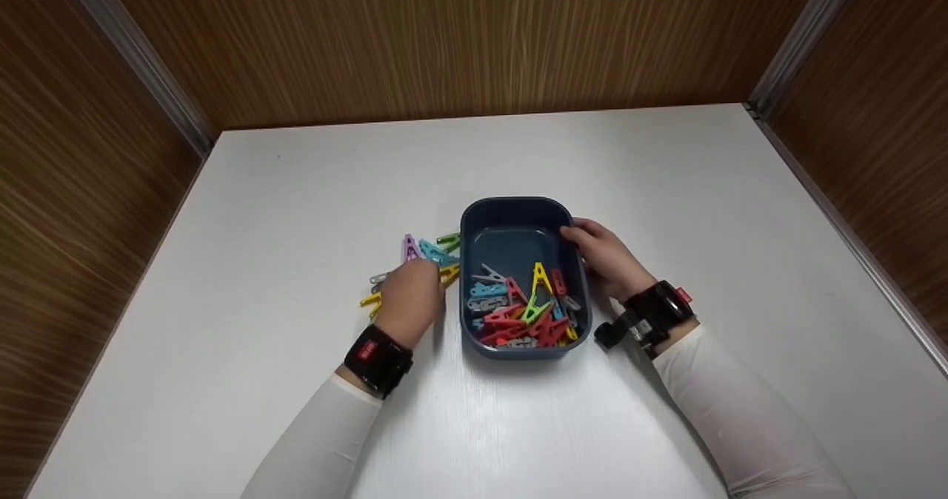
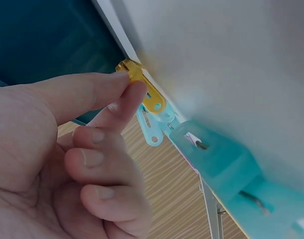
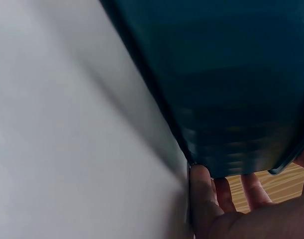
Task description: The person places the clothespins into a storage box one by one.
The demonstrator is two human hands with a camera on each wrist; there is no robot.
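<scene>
I can't read any words or numbers; the red tags on my wrist bands (image 1: 376,357) are too small.

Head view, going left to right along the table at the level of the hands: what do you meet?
Loose clothespins on the table → left hand among them → blue tub with clothespins inside → right hand at the tub's right wall.

Bin (image 1: 518,218) looks like matt dark-blue plastic, pegs (image 1: 518,314) glossy coloured plastic, table (image 1: 296,188) smooth white, walls (image 1: 444,40) wood-grain.
</scene>
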